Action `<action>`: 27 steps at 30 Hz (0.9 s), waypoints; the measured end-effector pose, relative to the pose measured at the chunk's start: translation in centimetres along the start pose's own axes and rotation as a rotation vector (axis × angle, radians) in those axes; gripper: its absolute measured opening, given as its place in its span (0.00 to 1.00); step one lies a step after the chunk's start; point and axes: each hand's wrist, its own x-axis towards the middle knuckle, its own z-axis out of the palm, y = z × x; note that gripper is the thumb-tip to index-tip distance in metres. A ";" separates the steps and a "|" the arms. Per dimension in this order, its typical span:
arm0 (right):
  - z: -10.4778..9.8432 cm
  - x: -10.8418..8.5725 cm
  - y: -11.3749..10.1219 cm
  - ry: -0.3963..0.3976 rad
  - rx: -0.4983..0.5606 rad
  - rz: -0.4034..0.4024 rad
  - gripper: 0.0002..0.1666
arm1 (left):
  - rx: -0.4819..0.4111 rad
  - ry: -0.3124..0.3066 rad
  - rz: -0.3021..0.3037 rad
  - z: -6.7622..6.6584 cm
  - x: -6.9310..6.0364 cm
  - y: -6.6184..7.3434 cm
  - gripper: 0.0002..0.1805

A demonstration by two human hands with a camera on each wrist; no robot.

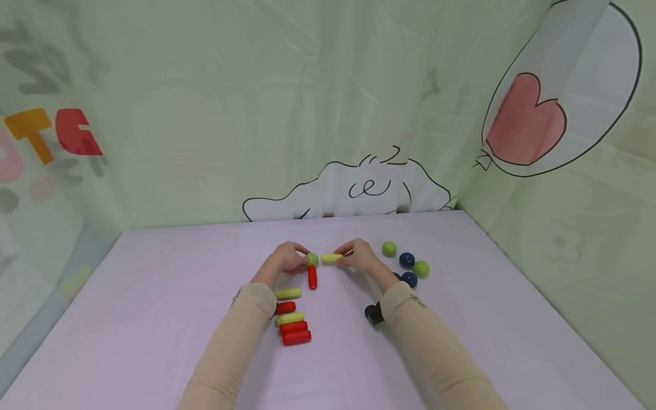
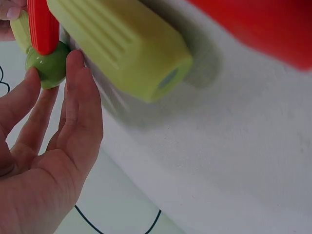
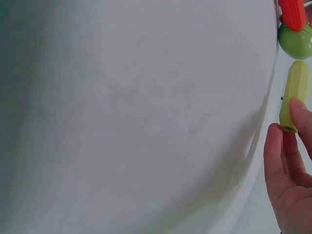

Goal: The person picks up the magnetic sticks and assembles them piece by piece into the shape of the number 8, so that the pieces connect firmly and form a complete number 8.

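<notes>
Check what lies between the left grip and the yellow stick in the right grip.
The green ball, pinched by the left grip, lies between it and the yellow stick. The head view shows this.

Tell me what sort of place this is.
Probably a play or craft corner, with a pale green hanging bearing a cartoon balloon behind a pale table of toy-like pieces: red sticks, yellow sticks, green balls and dark blue balls.

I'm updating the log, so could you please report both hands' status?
Left hand holding green ball, red stick at its near side. Right hand pinching yellow stick, one end towards the ball. Nothing seen blocking the gap.
</notes>
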 end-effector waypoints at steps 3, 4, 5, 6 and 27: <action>0.1 0.1 0.0 -0.006 0.003 -0.023 0.14 | -0.016 -0.011 0.013 0.1 -0.3 0.1 0.17; 0.1 0.1 0.0 -0.007 0.003 -0.030 0.14 | -0.027 -0.014 0.011 0.1 -0.3 0.1 0.17; 0.1 0.0 -0.1 -0.007 0.002 -0.038 0.14 | -0.039 -0.018 0.008 0.1 -0.4 0.2 0.17; 0.2 0.0 -0.1 -0.006 0.000 -0.044 0.14 | -0.048 -0.018 0.005 0.1 -0.4 0.2 0.17; 0.7 0.0 -0.4 -0.016 -0.051 -0.011 0.12 | -0.059 0.019 -0.034 0.4 -1.1 0.5 0.19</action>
